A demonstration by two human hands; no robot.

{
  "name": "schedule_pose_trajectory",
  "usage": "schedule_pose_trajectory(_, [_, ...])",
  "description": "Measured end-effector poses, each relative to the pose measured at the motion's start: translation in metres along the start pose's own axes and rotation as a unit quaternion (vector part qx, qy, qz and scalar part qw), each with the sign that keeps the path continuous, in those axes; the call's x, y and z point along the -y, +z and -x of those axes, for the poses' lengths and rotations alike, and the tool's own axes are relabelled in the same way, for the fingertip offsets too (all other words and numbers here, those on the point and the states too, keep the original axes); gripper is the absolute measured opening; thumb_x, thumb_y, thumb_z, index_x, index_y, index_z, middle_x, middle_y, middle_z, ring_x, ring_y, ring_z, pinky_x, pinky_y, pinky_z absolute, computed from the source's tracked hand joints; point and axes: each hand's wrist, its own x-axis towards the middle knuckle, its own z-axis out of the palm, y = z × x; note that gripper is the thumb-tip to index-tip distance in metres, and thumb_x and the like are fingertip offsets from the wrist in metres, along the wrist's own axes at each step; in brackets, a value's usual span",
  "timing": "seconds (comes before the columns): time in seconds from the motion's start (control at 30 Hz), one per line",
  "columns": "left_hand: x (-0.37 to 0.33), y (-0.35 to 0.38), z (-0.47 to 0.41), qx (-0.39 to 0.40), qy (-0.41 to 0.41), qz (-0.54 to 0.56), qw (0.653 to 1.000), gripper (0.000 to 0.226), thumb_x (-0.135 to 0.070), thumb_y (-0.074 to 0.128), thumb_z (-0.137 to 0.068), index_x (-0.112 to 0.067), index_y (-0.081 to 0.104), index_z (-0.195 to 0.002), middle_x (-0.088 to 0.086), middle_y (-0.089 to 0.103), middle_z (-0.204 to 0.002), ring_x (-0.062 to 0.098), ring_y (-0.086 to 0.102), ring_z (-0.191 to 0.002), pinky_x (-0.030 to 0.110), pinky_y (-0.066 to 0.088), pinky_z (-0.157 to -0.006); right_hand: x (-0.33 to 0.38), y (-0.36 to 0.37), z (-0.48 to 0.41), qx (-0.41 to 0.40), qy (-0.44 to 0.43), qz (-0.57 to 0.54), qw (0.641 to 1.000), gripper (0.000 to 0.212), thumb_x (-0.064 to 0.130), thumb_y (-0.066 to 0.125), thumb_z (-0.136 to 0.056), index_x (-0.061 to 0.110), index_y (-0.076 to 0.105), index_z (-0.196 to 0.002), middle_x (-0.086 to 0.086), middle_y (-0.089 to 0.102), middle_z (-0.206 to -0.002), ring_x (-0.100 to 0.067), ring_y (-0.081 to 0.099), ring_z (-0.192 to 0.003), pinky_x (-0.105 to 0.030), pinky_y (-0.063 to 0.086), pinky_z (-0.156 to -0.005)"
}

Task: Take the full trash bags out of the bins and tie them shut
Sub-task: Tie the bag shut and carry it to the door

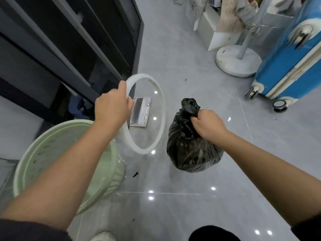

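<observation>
Green bin (pixel 43 153) bagless, inside looks bare. Right of bin: black trash bag (pixel 187 150) full, neck bunched in right hand (pixel 206 124) fist. Left hand (pixel 111 108) clamps white ring (pixel 161 108).

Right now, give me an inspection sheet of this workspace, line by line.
Surface: glossy grey tiled floor, ceiling lights reflected in it.
Job's things: black trash bag out of the bin, neck bunched, no knot visible; green bin without a bag; white retaining ring lifted off.
Clutter: foil packet and small dark scraps on the floor.
Grippers: left hand grips the ring; right hand clutches the bag's neck.
Cables: nothing seen.
Surroundings: blue suitcase, white fan base, dark sliding door frame.
</observation>
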Motion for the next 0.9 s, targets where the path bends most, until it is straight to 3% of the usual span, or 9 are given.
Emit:
schedule_pose_trajectory(0.17, [0.057,-0.036,0.010,0.011,-0.060,0.011,0.998,0.014,-0.018,0.044,-0.089,-0.007,0.038,-0.094,0.011,0.043,-0.057,0.031,0.042,-0.052,0.035,0.030,-0.050,0.028,-0.008,-0.002,0.006,-0.008,0.029,1.000,0.028,0.021,0.044,-0.087,0.004,0.042,-0.065,-0.009,0.047,-0.062,-0.030,0.046,-0.060,-0.034,0.036,-0.055])
schedule_pose_trajectory(0.3, [0.115,-0.055,0.038,0.037,-0.088,-0.006,0.995,0.014,-0.019,0.043,-0.091,-0.006,0.037,-0.090,0.007,0.040,-0.053,0.026,0.039,-0.045,0.033,0.029,-0.045,0.047,-0.004,-0.004,0.012,-0.011,0.043,0.999,0.029,0.022,0.043,-0.088,0.006,0.040,-0.064,-0.007,0.045,-0.064,-0.031,0.048,-0.067,-0.033,0.035,-0.058])
schedule_pose_trajectory(0.57, [0.217,-0.044,0.131,0.124,-0.219,-0.041,0.967,0.017,-0.022,0.039,-0.092,-0.006,0.042,-0.096,0.011,0.042,-0.058,0.033,0.045,-0.056,0.038,0.039,-0.054,0.104,0.043,-0.003,0.038,-0.058,0.043,0.997,0.030,0.022,0.043,-0.088,0.006,0.040,-0.062,-0.010,0.048,-0.065,-0.032,0.051,-0.067,-0.032,0.033,-0.054])
schedule_pose_trajectory(0.73, [0.247,-0.030,0.172,0.139,-0.250,-0.053,0.957,0.012,-0.021,0.039,-0.091,-0.010,0.035,-0.091,0.025,0.058,-0.066,0.039,0.056,-0.060,0.040,0.045,-0.056,0.120,0.070,-0.001,0.058,-0.063,0.034,0.996,0.031,0.021,0.043,-0.088,0.006,0.039,-0.062,-0.012,0.049,-0.066,-0.034,0.053,-0.069,-0.034,0.039,-0.060])
schedule_pose_trajectory(0.9, [0.255,-0.015,0.193,0.146,-0.253,-0.066,0.954,0.016,-0.016,0.044,-0.090,-0.002,0.043,-0.098,0.031,0.061,-0.072,0.045,0.062,-0.068,0.045,0.048,-0.062,0.128,0.093,0.003,0.064,-0.066,0.023,0.995,0.032,0.021,0.043,-0.089,0.006,0.038,-0.060,-0.011,0.047,-0.065,-0.035,0.052,-0.072,-0.035,0.041,-0.063])
